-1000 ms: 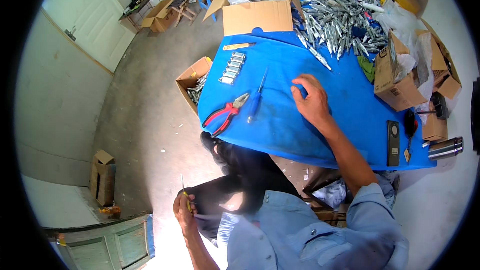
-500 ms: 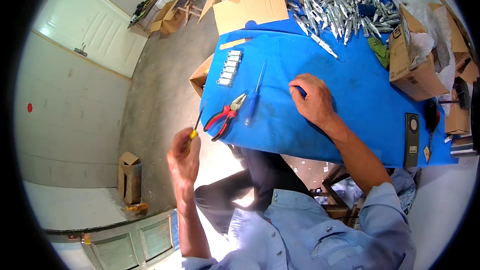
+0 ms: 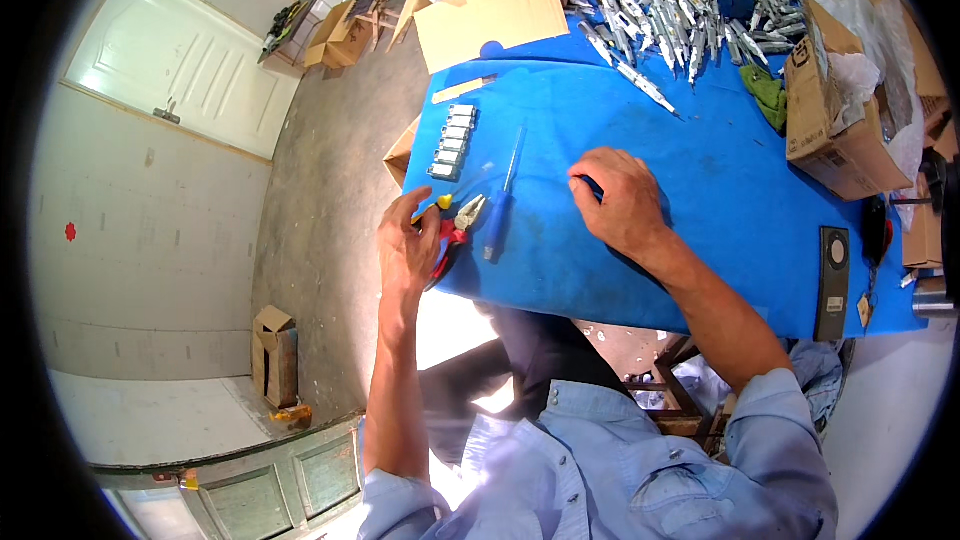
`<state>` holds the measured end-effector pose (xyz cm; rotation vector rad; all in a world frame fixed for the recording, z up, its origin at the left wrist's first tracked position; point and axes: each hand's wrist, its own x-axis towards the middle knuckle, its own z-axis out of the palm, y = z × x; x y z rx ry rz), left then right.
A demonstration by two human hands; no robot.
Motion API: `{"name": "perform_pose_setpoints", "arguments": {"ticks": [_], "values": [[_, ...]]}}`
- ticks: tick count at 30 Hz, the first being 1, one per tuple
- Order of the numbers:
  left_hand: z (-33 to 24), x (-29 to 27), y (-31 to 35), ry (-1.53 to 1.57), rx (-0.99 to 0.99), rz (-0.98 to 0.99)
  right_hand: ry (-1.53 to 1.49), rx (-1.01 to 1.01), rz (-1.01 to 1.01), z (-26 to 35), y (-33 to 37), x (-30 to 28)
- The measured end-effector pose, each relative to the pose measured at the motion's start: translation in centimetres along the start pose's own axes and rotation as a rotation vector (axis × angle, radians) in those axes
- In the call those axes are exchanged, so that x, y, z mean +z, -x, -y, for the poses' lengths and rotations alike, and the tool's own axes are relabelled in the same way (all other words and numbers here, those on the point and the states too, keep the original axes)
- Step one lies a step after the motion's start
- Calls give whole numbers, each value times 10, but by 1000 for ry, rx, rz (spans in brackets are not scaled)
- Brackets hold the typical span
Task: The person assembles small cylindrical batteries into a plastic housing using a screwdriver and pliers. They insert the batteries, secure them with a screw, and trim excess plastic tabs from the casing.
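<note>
My left hand is at the table's left edge, over the handles of the red-and-black pliers. Its thumb and fingers pinch a screwdriver with a yellow-and-black handle; the shaft is too blurred to follow. Just right of the pliers lies a screwdriver with a clear blue handle, its thin shaft pointing away from me. My right hand rests on the blue cloth with fingers curled. A dark blue patch shows inside the curl, and I cannot tell whether it is a held thing or cloth.
A row of several small metal blocks and a yellow cutter knife lie at the left. Behind stand an open carton and a heap of grey pen-like tools. Another carton and a dark flat device are at the right.
My left hand has moved up and right, from beside the table to over the pliers, and the yellow-handled screwdriver has swung rightward. My right hand stays in place.
</note>
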<state>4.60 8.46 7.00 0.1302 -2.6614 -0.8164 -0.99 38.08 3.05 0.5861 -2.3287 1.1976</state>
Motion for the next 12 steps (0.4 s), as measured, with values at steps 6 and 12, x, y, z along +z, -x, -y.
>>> {"name": "perform_pose_setpoints", "arguments": {"ticks": [6, 12], "values": [[26, -40, 42, -12, -266, -172, 34, -30, -4, 2, 0, -1], [108, -52, 111, 7, -486, -183, 62, -18, 30, 6, -3, -3]]}}
